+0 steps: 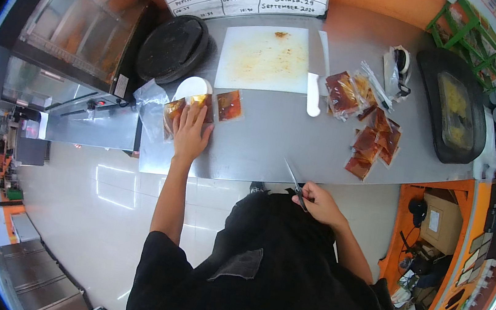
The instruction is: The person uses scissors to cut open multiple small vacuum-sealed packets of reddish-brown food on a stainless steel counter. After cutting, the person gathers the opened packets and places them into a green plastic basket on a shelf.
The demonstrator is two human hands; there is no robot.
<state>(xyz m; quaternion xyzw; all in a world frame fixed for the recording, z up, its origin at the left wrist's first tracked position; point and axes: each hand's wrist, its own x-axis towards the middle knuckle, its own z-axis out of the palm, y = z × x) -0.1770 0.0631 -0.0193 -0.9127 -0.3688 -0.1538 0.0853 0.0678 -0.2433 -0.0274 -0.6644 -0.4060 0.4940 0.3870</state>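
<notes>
My left hand [191,135] rests with spread fingers on sauce sachets [174,112] at the left of the steel table [259,142]. Whether the fingers grip one cannot be made out. A single sachet of red-brown sauce [229,106] lies just right of that hand, and a white round lid or tub [194,87] is behind it. At the table's front edge my right hand [322,204] holds scissors [297,186] by the handles, blades pointing away from me. Farther right lies a loose pile of filled sauce sachets [372,142], with more in a clear bag [344,95].
A stained white cutting board [264,59] lies at the back, with a white-handled knife [313,93] along its right side. Black round trays [173,48] and a glass display warmer [78,27] stand left. At right are a black tray [429,93] and a green basket [469,38].
</notes>
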